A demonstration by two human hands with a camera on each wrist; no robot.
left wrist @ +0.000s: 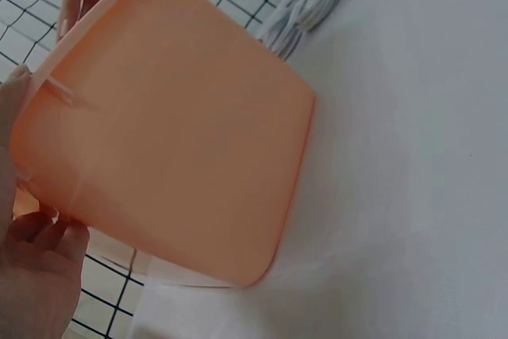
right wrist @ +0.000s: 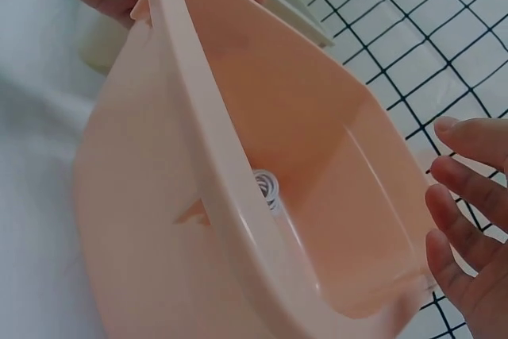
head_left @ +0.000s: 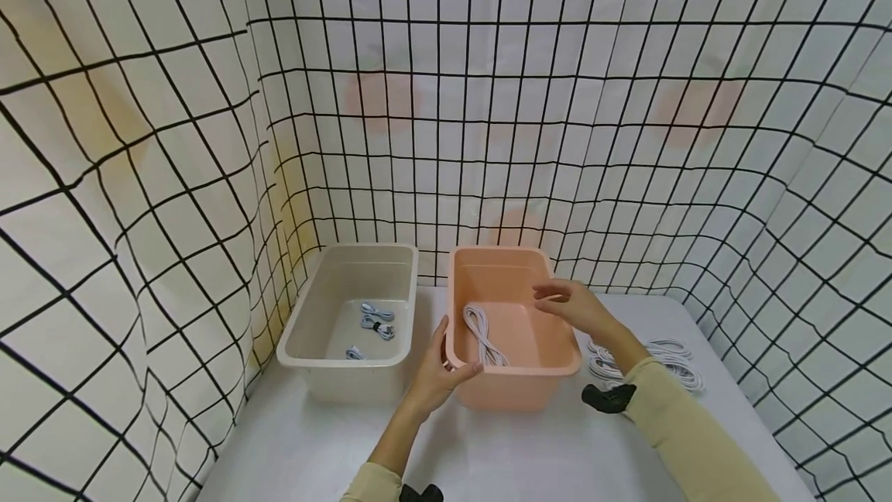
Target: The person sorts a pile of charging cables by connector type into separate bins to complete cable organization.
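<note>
My left hand point(head_left: 437, 379) grips a peach plastic bin point(head_left: 512, 392) at its near left corner, with the thumb on the rim and the fingers along the side in the left wrist view point(left wrist: 44, 263). Inside the bin, toward its left side, lies a looped bundle of white cable point(head_left: 481, 334). Over the bin's right side is my right hand point(head_left: 570, 305), its fingers loosely bent and nothing between them. The right wrist view shows these fingers point(right wrist: 468, 188) spread beside the bin's rim.
To the left stands a beige bin point(head_left: 298, 347) holding several small tied cable bundles point(head_left: 377, 325). Coiled white cables point(head_left: 674, 362) lie on the white table right of the peach bin, partly hidden by my right forearm. Black netting point(head_left: 439, 122) surrounds the table's back and sides.
</note>
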